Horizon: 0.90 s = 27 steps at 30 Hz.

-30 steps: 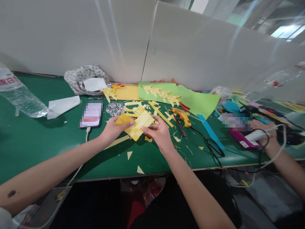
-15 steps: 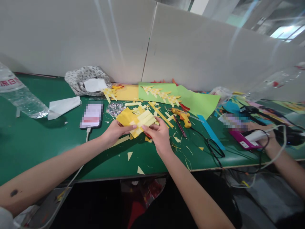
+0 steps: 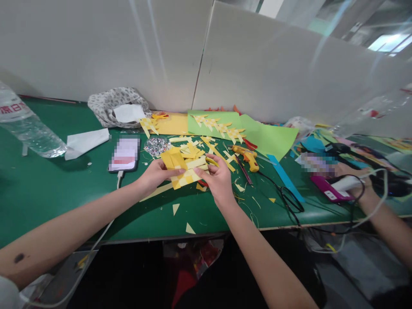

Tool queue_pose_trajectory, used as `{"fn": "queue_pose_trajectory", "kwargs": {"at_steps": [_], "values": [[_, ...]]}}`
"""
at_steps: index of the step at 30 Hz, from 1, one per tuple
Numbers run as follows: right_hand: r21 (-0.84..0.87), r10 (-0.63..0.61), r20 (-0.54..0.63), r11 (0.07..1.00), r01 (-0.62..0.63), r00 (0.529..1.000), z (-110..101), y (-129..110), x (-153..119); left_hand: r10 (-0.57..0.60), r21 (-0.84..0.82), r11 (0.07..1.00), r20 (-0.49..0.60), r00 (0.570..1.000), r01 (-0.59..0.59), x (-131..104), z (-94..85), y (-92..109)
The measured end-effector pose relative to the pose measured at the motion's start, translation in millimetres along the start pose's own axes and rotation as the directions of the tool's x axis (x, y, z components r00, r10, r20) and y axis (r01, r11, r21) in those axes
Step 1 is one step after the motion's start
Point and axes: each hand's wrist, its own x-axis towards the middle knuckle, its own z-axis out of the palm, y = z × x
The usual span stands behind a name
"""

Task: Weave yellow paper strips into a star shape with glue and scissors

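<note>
Between my two hands is a woven piece of yellow paper strips (image 3: 176, 166), darker yellow on its left and pale yellow on its right. My left hand (image 3: 155, 177) pinches its left side, thumb on top. With thumb and fingers, my right hand (image 3: 218, 175) grips the pale strips at its right side. The piece is held above the green table, over a heap of yellow paper scraps (image 3: 190, 151). Finished-looking woven yellow fish shapes (image 3: 222, 128) lie on a green sheet (image 3: 273, 133) behind it.
A yellow glue gun (image 3: 247, 157) and a dark red pen-like tool (image 3: 243, 171) lie right of my hands. Left are a charging phone (image 3: 124, 154), a dish of small beads (image 3: 156, 146) and a water bottle (image 3: 27, 124). At far right another person's hand (image 3: 357, 182) holds a phone and a magenta power bank.
The woven paper has turned a little in my hands, and its pale strips now lie flatter to the right. The fingers of my right hand have shifted along its edge.
</note>
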Motion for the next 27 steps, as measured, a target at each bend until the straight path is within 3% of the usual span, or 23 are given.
{"fn": "queue_pose_trajectory", "kwargs": {"at_steps": [6,12,22,27], "values": [[-0.031,-0.003,0.0,1.0,0.003,1.0,-2.0,0.6,1.4,0.015,0.042,0.999,-0.018,1.0,-0.014,1.9,-2.2,-3.0],[-0.002,0.082,0.068,0.997,-0.082,0.994,-4.4,1.3,2.2,0.021,0.051,0.999,-0.042,0.999,-0.019,2.9,-3.7,-4.7],[0.002,0.033,0.104,0.999,-0.034,0.994,-3.8,2.9,1.2,0.071,0.077,0.995,-0.044,0.996,-0.068,2.0,-1.6,-3.0],[-0.042,0.025,0.064,0.999,-0.022,0.998,-4.1,-0.5,0.1,0.063,0.074,0.995,-0.027,0.998,-0.061,1.2,-1.3,-0.7]]}}
